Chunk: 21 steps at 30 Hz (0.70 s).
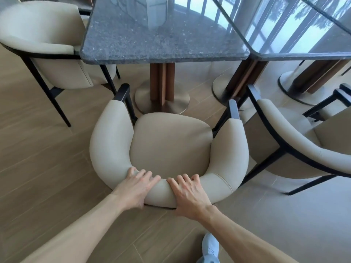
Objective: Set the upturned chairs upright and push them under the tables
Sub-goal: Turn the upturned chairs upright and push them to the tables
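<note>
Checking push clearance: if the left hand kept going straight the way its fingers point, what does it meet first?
The left hand already lies on the chair backrest. Straight on, its fingers point over the seat cushion toward the table pedestal; probably the seat first, though height is unclear.

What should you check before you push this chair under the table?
1. Cream chair upright on its legs: ok.
2. Left hand and right hand gripping the backrest: ok.
3. Chair facing the granite table: ok.
4. Table pedestal base leaves room for the chair legs: cannot tell.
5. Space beside the neighbouring chair on the right: tight, cannot tell.
6. Armrests fit under the tabletop: cannot tell.
</note>
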Each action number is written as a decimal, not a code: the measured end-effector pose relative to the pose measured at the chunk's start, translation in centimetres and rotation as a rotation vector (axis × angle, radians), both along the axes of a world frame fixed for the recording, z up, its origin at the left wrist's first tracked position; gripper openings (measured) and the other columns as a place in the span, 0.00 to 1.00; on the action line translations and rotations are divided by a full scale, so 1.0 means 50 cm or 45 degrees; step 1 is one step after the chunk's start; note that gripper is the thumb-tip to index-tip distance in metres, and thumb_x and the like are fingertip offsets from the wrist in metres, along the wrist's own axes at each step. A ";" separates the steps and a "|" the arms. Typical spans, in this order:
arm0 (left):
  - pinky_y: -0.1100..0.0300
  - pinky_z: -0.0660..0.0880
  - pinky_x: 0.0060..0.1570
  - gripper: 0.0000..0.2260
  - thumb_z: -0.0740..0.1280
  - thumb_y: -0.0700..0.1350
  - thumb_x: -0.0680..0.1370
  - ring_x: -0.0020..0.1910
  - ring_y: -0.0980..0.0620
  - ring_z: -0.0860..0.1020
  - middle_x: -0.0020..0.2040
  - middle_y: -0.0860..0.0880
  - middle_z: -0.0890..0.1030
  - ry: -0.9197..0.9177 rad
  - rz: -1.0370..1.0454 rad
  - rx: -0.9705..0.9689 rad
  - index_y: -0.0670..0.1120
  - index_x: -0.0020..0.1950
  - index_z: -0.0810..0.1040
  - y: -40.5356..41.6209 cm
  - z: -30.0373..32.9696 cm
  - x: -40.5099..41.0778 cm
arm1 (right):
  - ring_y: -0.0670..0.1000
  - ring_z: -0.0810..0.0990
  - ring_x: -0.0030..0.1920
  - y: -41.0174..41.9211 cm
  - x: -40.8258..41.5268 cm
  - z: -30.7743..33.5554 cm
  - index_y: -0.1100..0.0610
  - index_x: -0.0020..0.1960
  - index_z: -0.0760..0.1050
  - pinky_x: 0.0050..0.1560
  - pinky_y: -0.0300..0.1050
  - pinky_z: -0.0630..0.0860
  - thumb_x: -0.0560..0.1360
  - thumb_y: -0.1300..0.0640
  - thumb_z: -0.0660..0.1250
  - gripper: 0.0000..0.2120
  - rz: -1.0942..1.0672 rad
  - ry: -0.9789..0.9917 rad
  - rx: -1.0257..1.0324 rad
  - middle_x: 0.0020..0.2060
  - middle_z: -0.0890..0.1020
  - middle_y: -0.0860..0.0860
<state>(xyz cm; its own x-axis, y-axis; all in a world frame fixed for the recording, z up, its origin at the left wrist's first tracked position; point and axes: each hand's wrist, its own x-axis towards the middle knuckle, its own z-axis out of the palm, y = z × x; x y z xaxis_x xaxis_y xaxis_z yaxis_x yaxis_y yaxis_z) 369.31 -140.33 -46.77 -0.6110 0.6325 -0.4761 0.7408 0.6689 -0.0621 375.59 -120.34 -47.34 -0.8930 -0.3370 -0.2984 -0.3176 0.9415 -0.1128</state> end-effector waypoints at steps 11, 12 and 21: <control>0.43 0.55 0.75 0.54 0.75 0.66 0.65 0.75 0.49 0.61 0.76 0.50 0.59 -0.083 0.068 0.100 0.49 0.80 0.49 -0.015 0.019 0.001 | 0.62 0.66 0.72 0.009 0.054 -0.006 0.56 0.79 0.53 0.68 0.71 0.62 0.60 0.39 0.79 0.58 -0.003 0.134 0.110 0.71 0.67 0.57; 0.41 0.53 0.76 0.56 0.75 0.67 0.64 0.77 0.50 0.58 0.77 0.50 0.56 -0.096 0.078 0.102 0.49 0.81 0.48 -0.020 0.024 -0.004 | 0.62 0.62 0.75 0.013 0.050 -0.004 0.56 0.80 0.50 0.69 0.72 0.59 0.61 0.38 0.78 0.59 -0.004 0.108 0.124 0.74 0.63 0.58; 0.47 0.59 0.74 0.59 0.77 0.70 0.59 0.75 0.47 0.62 0.77 0.48 0.61 -0.227 0.217 0.203 0.48 0.80 0.51 -0.061 0.076 -0.037 | 0.57 0.56 0.77 0.020 0.000 0.064 0.55 0.80 0.49 0.71 0.72 0.59 0.61 0.30 0.75 0.60 -0.171 -0.145 -0.040 0.77 0.58 0.53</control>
